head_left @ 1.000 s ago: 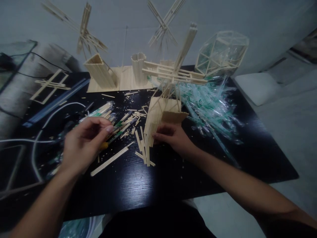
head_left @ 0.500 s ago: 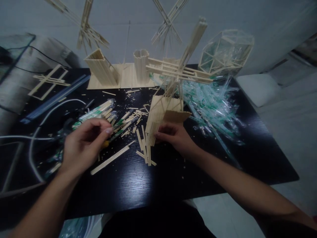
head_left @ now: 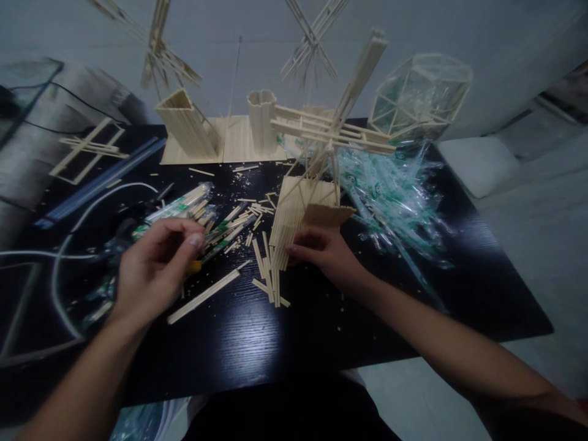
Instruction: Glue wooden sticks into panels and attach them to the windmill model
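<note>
My left hand (head_left: 154, 269) is curled in a pinch over the black table (head_left: 285, 343), its fingertips beside a bundle of wrapped chopsticks (head_left: 184, 205); a small yellow-orange thing (head_left: 195, 266) shows under the fingers. What the pinch holds is hidden. My right hand (head_left: 324, 254) rests with bent fingers against the lower edge of a slanted panel of wooden sticks (head_left: 294, 214), part of a stick model (head_left: 331, 131). Loose cut sticks (head_left: 266, 275) lie between the hands, and a long stick (head_left: 204, 297) lies near my left hand.
At the table's back stand stick-built towers (head_left: 186, 128) on a wooden base and a stick polyhedron (head_left: 420, 95). A heap of clear green-printed wrappers (head_left: 395, 202) covers the right side. White cables (head_left: 68, 263) and a flat stick frame (head_left: 85, 150) lie at left.
Both hands stay almost where they were; the left hand has shifted slightly. The view has tilted a little, so the models sit higher in frame.
</note>
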Demonstrator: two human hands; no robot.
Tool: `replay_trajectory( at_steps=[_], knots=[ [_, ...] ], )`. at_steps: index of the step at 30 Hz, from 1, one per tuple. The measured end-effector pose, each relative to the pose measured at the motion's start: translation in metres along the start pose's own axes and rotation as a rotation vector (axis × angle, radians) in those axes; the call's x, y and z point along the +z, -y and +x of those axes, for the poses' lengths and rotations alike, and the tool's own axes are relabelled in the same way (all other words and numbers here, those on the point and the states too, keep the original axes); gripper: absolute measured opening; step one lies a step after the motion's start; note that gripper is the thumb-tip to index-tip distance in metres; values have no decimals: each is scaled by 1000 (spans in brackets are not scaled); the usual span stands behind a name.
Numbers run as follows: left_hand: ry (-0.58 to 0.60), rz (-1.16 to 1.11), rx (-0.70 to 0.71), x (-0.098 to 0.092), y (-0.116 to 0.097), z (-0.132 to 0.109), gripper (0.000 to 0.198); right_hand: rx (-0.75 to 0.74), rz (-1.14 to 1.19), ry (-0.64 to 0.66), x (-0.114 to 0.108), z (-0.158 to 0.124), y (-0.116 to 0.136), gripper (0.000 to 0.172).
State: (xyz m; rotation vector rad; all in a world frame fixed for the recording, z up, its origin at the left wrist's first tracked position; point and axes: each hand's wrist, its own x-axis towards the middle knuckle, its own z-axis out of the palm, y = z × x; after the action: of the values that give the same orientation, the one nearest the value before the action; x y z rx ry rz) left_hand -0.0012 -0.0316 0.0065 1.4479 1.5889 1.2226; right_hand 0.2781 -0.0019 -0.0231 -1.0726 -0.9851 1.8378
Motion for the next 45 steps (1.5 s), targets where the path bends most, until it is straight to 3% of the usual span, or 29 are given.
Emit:
replay_trajectory(
  at_steps=[14,24,32,45],
  knots=[
    [-81,11,117,2,-4,0,15,-15,-20,26,-2,0,-1,35],
    [-173,76,94,7,-4,-1,18,-21,-30,32,-2,0,-2,33],
    [-70,17,67,2,4,2,16,-28,-32,27,-3,2,-4,33],
    [-52,38,56,1,3,-2,17,-24,-44,34,-3,0,-2,33]
  ],
)
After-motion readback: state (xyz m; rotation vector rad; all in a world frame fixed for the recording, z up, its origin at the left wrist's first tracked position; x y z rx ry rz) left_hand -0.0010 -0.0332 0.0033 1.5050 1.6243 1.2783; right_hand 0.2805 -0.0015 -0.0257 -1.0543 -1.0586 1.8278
